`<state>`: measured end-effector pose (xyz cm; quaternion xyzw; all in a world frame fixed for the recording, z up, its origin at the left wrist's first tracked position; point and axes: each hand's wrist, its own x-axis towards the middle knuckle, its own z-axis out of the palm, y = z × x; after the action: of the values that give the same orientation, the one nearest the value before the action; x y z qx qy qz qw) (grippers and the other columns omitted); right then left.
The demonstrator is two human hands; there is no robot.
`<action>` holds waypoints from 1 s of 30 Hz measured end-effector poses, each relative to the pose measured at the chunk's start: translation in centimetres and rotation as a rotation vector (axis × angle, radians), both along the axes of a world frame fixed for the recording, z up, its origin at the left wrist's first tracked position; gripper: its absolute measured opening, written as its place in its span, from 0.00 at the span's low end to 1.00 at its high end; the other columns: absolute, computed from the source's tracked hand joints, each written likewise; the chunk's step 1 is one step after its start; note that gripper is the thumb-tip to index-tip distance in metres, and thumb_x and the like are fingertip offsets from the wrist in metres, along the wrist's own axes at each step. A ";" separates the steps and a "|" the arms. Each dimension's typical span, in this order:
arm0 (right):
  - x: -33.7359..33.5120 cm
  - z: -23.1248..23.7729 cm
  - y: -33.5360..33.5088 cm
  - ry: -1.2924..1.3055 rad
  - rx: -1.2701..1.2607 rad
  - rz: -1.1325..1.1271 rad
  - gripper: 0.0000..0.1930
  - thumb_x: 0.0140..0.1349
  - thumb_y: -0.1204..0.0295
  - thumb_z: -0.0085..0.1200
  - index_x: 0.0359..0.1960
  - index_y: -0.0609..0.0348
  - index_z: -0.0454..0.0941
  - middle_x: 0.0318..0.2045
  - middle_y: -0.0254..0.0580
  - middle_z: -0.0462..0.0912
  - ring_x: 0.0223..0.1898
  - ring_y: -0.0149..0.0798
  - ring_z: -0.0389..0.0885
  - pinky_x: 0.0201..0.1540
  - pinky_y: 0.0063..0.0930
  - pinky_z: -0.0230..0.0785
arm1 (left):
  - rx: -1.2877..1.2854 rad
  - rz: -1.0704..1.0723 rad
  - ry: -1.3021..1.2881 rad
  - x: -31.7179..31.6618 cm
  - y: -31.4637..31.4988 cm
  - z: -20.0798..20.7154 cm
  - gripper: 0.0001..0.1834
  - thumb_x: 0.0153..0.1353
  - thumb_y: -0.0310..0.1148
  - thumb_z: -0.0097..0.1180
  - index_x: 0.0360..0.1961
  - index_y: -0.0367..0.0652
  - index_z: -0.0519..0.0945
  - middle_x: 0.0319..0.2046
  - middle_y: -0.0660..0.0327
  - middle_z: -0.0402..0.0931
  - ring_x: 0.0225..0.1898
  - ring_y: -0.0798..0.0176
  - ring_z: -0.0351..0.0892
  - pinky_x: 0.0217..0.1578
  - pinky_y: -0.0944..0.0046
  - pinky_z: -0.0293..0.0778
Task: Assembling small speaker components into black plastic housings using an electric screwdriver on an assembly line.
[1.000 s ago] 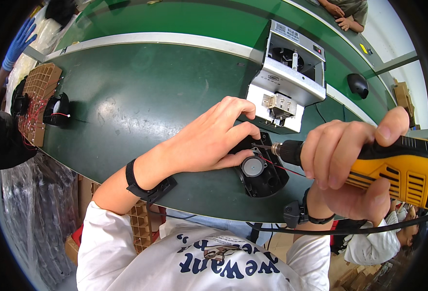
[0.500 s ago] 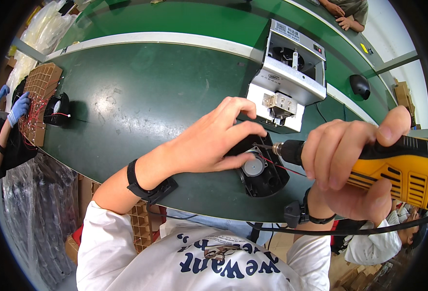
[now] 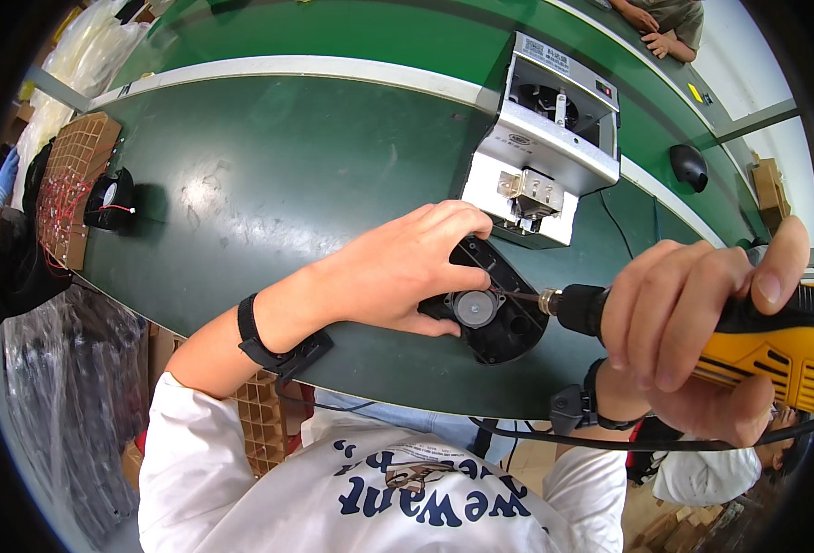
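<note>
My left hand point(image 3: 393, 269) is closed round the upper left side of a black plastic speaker housing point(image 3: 499, 348) on the green bench. A round grey speaker point(image 3: 474, 310) sits in the housing, with my thumb and a finger beside its rim. In my right hand point(image 3: 683, 318) is a yellow and black power screwdriver point(image 3: 771, 346), held nearly level. Its thin bit points left to the edge of the speaker, close to my left fingertips. Whether the tip touches a screw is too small to tell.
Beyond the housing stands a silver metal machine point(image 3: 547, 147) with a small front block. At far left, a cardboard grid tray point(image 3: 80, 170) with red wires lies beside another black housing point(image 3: 112, 201) and a gloved co-worker's hand point(image 3: 6, 175). A black cable point(image 3: 683, 441) hangs below my right hand.
My right hand and the screwdriver have shifted slightly right and down. My left fingers have shifted on the housing, which sits slightly further left. The co-worker's gloved hand has drawn away from the tray.
</note>
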<state>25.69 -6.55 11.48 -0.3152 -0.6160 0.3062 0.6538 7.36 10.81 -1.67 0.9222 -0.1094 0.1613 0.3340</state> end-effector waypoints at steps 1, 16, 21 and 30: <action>-0.2 -0.1 0.2 0.018 0.009 0.009 0.27 0.69 0.56 0.65 0.58 0.48 0.61 0.20 0.31 0.80 0.16 0.31 0.79 0.22 0.23 0.76 | 0.017 -0.004 -0.027 -0.1 0.0 0.0 0.31 0.41 0.39 0.83 0.47 0.44 0.84 0.67 0.51 0.69 0.70 0.42 0.70 0.66 0.44 0.71; -0.3 -0.1 0.7 0.047 0.029 -0.032 0.26 0.69 0.56 0.64 0.57 0.50 0.61 0.19 0.29 0.79 0.16 0.27 0.79 0.24 0.21 0.77 | 0.062 -0.050 -0.067 -1.1 -0.2 -1.2 0.25 0.49 0.44 0.79 0.46 0.44 0.86 0.66 0.46 0.69 0.71 0.37 0.69 0.65 0.42 0.73; -0.6 -0.9 1.0 0.103 0.069 -0.080 0.26 0.68 0.57 0.63 0.57 0.51 0.62 0.20 0.29 0.79 0.17 0.27 0.79 0.24 0.20 0.77 | 0.094 -0.065 -0.114 -1.0 -0.2 -1.4 0.25 0.51 0.45 0.78 0.46 0.44 0.86 0.66 0.46 0.70 0.72 0.37 0.68 0.65 0.41 0.73; 0.6 -0.7 1.1 0.018 0.018 -0.068 0.26 0.67 0.58 0.63 0.57 0.53 0.63 0.20 0.29 0.78 0.16 0.25 0.77 0.22 0.19 0.76 | 0.062 -0.073 -0.080 -1.0 -1.0 -1.7 0.19 0.55 0.41 0.75 0.48 0.53 0.87 0.69 0.47 0.69 0.70 0.41 0.69 0.64 0.43 0.71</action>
<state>26.25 -5.41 10.76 -0.3271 -0.6017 0.2812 0.6723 6.36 9.81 -3.33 0.9202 -0.1614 0.1824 0.3063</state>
